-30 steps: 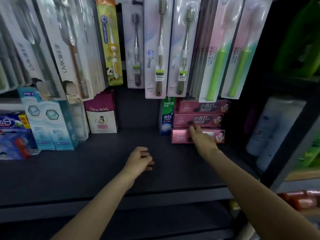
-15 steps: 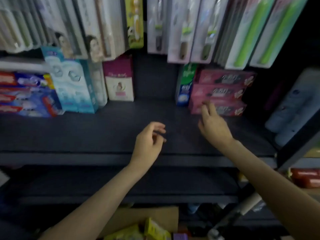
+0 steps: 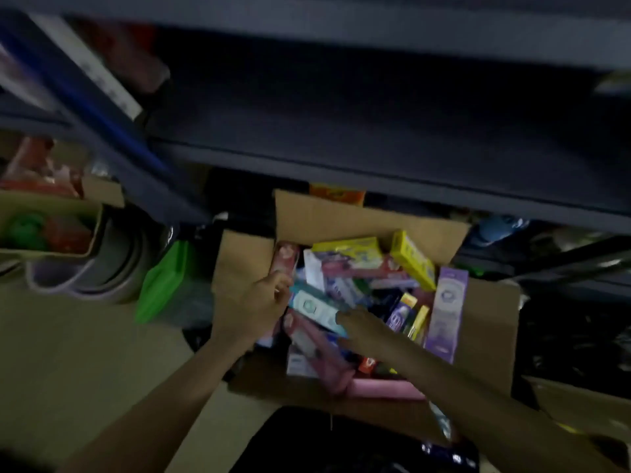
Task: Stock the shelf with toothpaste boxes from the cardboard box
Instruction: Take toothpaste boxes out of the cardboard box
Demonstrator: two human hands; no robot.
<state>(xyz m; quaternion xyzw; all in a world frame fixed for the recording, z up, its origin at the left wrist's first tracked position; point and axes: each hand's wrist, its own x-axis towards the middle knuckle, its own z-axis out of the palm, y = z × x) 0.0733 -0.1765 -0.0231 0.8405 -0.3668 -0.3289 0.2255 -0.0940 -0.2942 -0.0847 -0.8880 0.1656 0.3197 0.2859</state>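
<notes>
An open cardboard box [image 3: 341, 216] stands on the floor under the dark shelf [image 3: 375, 158], filled with several mixed toothpaste boxes. A teal and white toothpaste box [image 3: 312, 307] lies on top of the pile. My left hand [image 3: 259, 302] grips its left end, fingers curled at the edge. My right hand [image 3: 363, 327] holds its right end from above. Around it lie a yellow box [image 3: 411, 259], a tall purple box [image 3: 445, 312] and pink boxes [image 3: 382, 389]. The picture is blurred.
A green bag [image 3: 164, 281] and stacked basins [image 3: 112, 268] sit left of the box on the floor. Another carton [image 3: 51, 213] with red and green goods is at far left. A blue shelf post [image 3: 102, 131] slants down. Something black [image 3: 324, 438] lies at the bottom.
My view has dropped from the toothpaste shelf to the cardboard box on the floor. Both hands left the shelf, went down into the box and took hold of the teal box.
</notes>
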